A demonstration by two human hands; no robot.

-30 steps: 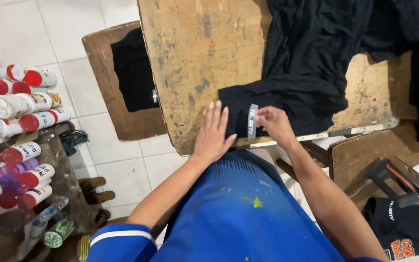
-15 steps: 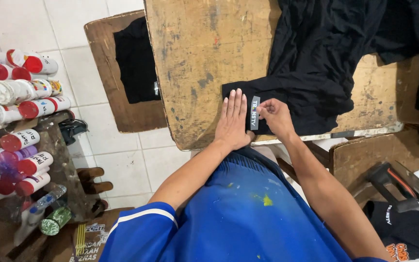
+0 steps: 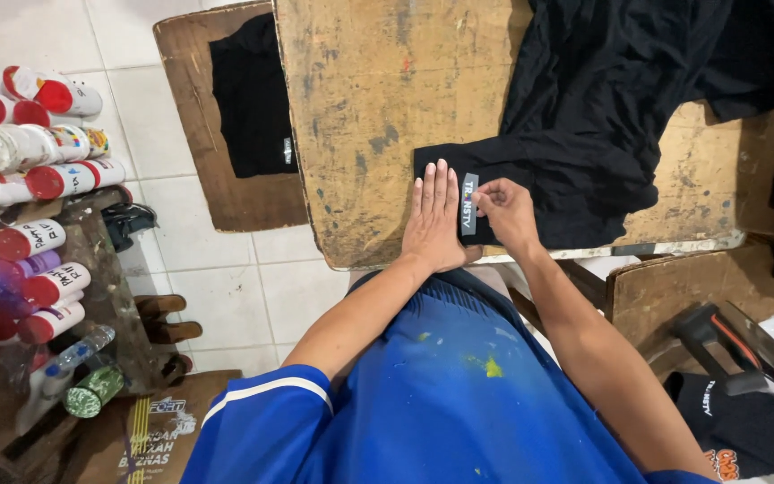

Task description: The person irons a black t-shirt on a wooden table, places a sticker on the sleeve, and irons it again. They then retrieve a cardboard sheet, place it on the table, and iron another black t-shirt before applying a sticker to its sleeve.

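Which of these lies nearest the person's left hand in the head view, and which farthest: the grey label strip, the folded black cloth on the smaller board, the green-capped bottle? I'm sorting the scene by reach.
1. Grey label strip: right beside the left hand, at its fingers, on the black garment.
2. Folded black cloth: up and to the left, on the smaller wooden board.
3. Green-capped bottle: far lower left, by the rack.

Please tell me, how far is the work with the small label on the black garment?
Done: the black garment lies spread on the worn wooden board. In hand: the left hand presses flat beside the grey label, and the right hand pinches its edge. Left: the label is not yet released.
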